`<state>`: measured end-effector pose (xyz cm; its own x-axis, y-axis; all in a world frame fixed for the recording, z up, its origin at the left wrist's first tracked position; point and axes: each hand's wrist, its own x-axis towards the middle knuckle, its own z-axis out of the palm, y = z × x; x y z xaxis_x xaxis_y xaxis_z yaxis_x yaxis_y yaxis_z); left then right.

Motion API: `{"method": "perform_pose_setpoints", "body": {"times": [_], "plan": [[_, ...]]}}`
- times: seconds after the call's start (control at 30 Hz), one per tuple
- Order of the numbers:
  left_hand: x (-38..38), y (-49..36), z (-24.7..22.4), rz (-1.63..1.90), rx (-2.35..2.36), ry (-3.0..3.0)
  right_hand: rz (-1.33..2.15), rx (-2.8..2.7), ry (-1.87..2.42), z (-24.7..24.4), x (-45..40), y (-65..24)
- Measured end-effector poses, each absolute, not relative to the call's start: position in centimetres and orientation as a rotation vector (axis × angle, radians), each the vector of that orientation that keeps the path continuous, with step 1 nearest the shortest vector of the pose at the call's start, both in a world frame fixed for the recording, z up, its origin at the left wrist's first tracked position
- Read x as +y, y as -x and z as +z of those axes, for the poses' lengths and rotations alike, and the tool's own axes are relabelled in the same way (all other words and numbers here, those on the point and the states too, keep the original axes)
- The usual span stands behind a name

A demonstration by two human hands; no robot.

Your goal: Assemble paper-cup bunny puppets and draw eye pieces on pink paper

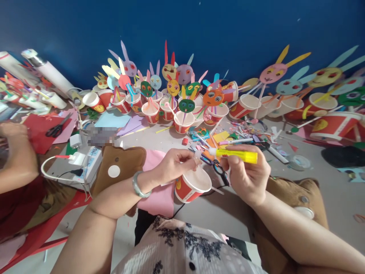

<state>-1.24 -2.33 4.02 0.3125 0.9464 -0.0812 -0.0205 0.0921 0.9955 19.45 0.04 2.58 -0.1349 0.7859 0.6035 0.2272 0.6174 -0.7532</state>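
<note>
Head view. Small translucent whitish piece (197, 155) pinched in left hand (177, 166), grip narrow; mostly behind fingertips, exact shape hard to make out. Bright yellow cylindrical tube with pale nozzle (242, 155) held in right hand (251, 179), grip wrapped around it, printing partly covered. Nozzle toward translucent piece, just beside; contact impossible to tell. Both above red-and-white paper cup (186, 192), wall partly behind left hand. Dark-handled scissors (220, 168) partly hidden behind tube and right hand. Co-worker's bare forearm (19, 163) cut off at left edge. Pixelated patch (102, 136) near white power strip (93, 161), unreadable.

Pale grey tabletop (137, 141), strewn with paper scraps; plain deep-blue wall (205, 30) behind.

Round flat paper rabbit faces with long pointed ears (173, 88) crowded along the back, among more paper cups. Soft brown plush cushion (125, 160), smooth pink paper sheet (159, 196) beside near cup. Glossy pale-green bangle (140, 185) on left wrist.
</note>
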Motion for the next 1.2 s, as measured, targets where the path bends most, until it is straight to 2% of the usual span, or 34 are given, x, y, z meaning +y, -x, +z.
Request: {"method": "perform_pose_setpoints", "body": {"times": [0.07, 0.13, 0.27, 0.4, 0.5, 0.7, 0.8, 0.9, 1.1, 1.2], "plan": [[-2.1, 1.2, 4.1, 0.943, 1.005, -1.227, 0.817, -1.537, 0.828, 2.4, 0.2, -19.3], [-2.0, 1.2, 4.1, 0.957, 1.015, -1.211, 0.882, -1.471, 0.828, 2.4, 0.2, -19.3], [-2.0, 1.1, 3.9, 0.946, 1.029, -1.189, 0.584, -1.665, 0.857, 2.5, -0.4, -19.4], [-2.3, 1.0, 3.9, 0.933, 1.009, -1.29, 0.28, -2.031, 0.701, 3.0, -0.8, -19.5], [-2.5, 1.0, 4.2, 0.904, 1.017, -1.352, 0.117, -2.083, 0.675, 3.4, -0.7, -19.3], [-2.7, 0.9, 4.3, 0.887, 1.017, -1.369, 0.029, -2.123, 0.566, 3.4, -0.8, -19.1], [-2.7, 0.9, 3.9, 0.881, 1.029, -1.413, 0.024, -2.067, 0.658, 3.1, -0.7, -19.3], [-2.7, 1.1, 3.5, 0.926, 1.017, -1.432, 0.243, -1.874, 0.829, 2.8, -0.6, -19.4], [-2.6, 1.2, 3.5, 0.97, 1.009, -1.434, 1.283, -1.447, 0.865, 3.0, -0.3, -19.1], [-2.5, 1.1, 3.7, 0.979, 1.009, -1.472, 1.464, -1.413, 0.884, 3.3, -0.2, -18.7]]}}
